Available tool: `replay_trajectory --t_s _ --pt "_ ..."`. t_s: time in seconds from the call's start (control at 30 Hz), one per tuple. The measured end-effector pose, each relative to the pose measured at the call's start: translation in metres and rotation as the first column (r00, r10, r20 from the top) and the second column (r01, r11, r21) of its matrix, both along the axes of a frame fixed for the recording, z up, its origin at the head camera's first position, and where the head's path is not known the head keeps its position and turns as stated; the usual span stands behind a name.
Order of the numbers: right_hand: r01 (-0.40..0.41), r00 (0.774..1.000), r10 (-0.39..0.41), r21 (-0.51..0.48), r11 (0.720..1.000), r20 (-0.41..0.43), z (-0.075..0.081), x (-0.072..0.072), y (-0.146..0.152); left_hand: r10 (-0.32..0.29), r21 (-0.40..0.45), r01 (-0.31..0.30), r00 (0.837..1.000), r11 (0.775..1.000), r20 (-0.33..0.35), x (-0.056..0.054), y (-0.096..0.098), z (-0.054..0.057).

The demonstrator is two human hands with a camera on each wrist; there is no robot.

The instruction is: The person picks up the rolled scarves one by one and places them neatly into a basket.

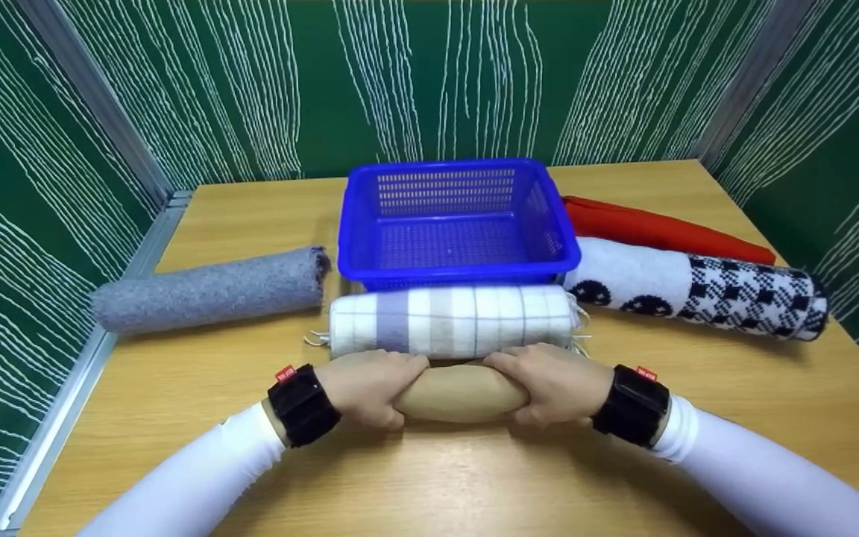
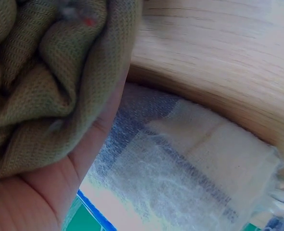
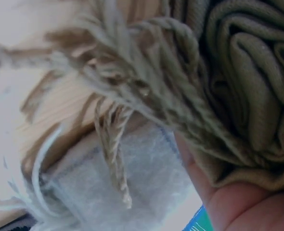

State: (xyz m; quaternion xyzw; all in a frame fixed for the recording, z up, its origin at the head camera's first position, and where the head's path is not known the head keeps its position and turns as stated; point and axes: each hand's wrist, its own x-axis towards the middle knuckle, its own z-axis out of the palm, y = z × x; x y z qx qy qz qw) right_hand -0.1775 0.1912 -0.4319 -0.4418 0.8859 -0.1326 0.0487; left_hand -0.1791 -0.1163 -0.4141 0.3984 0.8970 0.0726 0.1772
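Note:
A rolled tan scarf point(image 1: 463, 393) lies crosswise between my two hands, near the front middle of the wooden table. My left hand point(image 1: 372, 384) grips its left end, and my right hand point(image 1: 558, 382) grips its right end. In the left wrist view the folded layers of the tan scarf point(image 2: 60, 96) rest against the palm. Twisted fringe point(image 3: 156, 86) hangs from the other end in the right wrist view. Just behind the tan roll lies a rolled white plaid scarf point(image 1: 452, 321) with fringed ends.
A blue plastic basket point(image 1: 459, 274) stands behind the plaid scarf. To the left lies a grey rolled scarf point(image 1: 209, 292). On the right are a black-and-white patterned roll point(image 1: 698, 291) and a red roll point(image 1: 668, 230). Green walls with white lines enclose the table's back and sides.

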Motion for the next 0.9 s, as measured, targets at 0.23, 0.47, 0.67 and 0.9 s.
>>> replay_trajectory --t_s 0.23,0.47,0.67,0.9 --pt "-0.018 0.999 0.018 0.0 1.0 -0.028 0.005 -0.002 0.0 0.011 0.003 -0.011 1.0 1.0 -0.003 -0.001 0.0 0.004" --pt "-0.031 0.998 0.031 -0.006 0.999 -0.062 0.012 -0.003 -0.001 0.02 0.011 -0.019 1.0 1.0 -0.015 -0.001 -0.002 0.009" --pt "-0.022 0.999 0.022 -0.007 1.0 -0.041 0.019 -0.004 -0.001 0.024 0.026 -0.024 1.0 0.999 0.004 -0.003 -0.002 0.016" --pt "-0.02 1.0 0.019 -0.023 1.0 -0.019 0.028 -0.005 -0.001 0.015 0.035 -0.015 1.0 0.999 -0.007 -0.004 -0.003 0.024"
